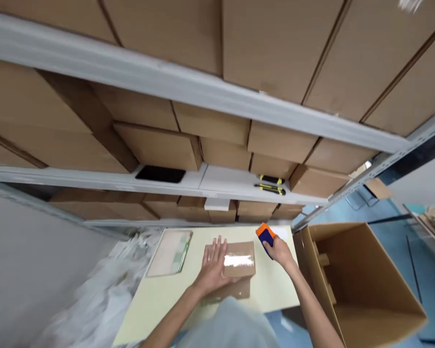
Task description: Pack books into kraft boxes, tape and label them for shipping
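A small brown cardboard box (241, 249) sits on the pale yellow tabletop (275, 290), a shiny strip of clear tape across its top. My left hand (213, 266) lies on the box's left part with fingers stretched out and apart. Below the box, on its near side, another brown cardboard piece (235, 291) shows; whether it belongs to the same box I cannot tell. To the right, my right hand (281, 252) is closed around an orange and dark blue tape dispenser (266, 235), apart from the box. My palm hides part of the dispenser.
A stack of clear-wrapped flat sheets (169, 252) lies at the table's left. A large open carton (369, 270) stands against the right side. White crumpled plastic (108, 285) is heaped left. Ahead, a shelf (232, 180) bears boxes, a black tablet (160, 174) and yellow-black cutters (270, 188).
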### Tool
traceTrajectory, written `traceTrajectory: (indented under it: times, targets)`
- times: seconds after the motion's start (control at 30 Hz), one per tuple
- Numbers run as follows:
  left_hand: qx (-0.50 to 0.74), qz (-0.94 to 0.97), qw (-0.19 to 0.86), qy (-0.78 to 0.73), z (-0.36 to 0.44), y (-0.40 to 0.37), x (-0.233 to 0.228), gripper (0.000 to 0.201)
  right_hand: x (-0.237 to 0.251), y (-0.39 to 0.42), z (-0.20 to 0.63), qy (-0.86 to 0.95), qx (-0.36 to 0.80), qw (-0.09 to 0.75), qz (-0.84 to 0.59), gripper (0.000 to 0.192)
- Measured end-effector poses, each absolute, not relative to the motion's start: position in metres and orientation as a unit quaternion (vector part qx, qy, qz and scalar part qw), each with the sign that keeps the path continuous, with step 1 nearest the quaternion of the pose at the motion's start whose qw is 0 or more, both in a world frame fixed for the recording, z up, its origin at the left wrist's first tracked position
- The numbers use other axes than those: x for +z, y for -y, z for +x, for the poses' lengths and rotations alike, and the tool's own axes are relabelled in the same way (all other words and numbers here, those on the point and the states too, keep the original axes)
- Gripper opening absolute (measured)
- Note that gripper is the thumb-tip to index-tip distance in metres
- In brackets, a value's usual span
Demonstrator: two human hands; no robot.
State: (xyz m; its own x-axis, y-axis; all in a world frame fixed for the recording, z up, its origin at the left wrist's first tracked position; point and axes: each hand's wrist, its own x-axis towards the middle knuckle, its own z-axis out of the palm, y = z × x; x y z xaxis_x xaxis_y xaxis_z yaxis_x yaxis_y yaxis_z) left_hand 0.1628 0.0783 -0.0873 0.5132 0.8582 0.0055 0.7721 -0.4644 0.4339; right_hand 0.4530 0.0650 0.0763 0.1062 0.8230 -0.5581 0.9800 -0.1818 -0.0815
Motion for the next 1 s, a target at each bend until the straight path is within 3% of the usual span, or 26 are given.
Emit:
traceTrajectory:
  times: [0.1,0.27,0.33,0.43,0.63,0.77,0.87,1.0]
  targets:
    - [0.238,0.859,0.143,-0.431,0.196,-0.109,-0.038,0.129,0.105,-0.104,0.436,-0.621,-0.253,-0.001,0.742,0.044]
    - [0.333,0.842,0.094,-0.414,0.214,-0.17,0.056,0.101,0.148,-0.175,0.396,-0.697,-0.213,-0.125,0.674,0.044]
    - [0.34,0.831,0.095,-0.43,0.209,-0.192,0.076,0.096,0.16,-0.202,0.38,-0.732,-0.176,-0.131,0.645,0.04]
    - [0.338,0.816,0.104,-0.458,0.199,-0.214,0.088,0.093,0.174,-0.238,0.359,-0.761,-0.113,-0.072,0.635,0.037]
    - [0.345,0.808,0.104,-0.466,0.187,-0.213,0.066,0.094,0.179,-0.284,0.336,-0.767,-0.078,-0.031,0.636,0.035]
    - [0.332,0.803,0.128,-0.478,0.178,-0.193,0.031,0.086,0.17,-0.291,0.338,-0.757,-0.072,-0.034,0.649,0.049]
    - [0.326,0.777,0.174,-0.509,0.162,-0.169,-0.005,0.082,0.143,-0.266,0.349,-0.741,-0.05,-0.087,0.664,0.061]
    - [0.289,0.696,0.263,-0.602,0.127,-0.113,-0.063,0.081,0.069,-0.176,0.366,-0.692,-0.048,-0.191,0.694,0.064]
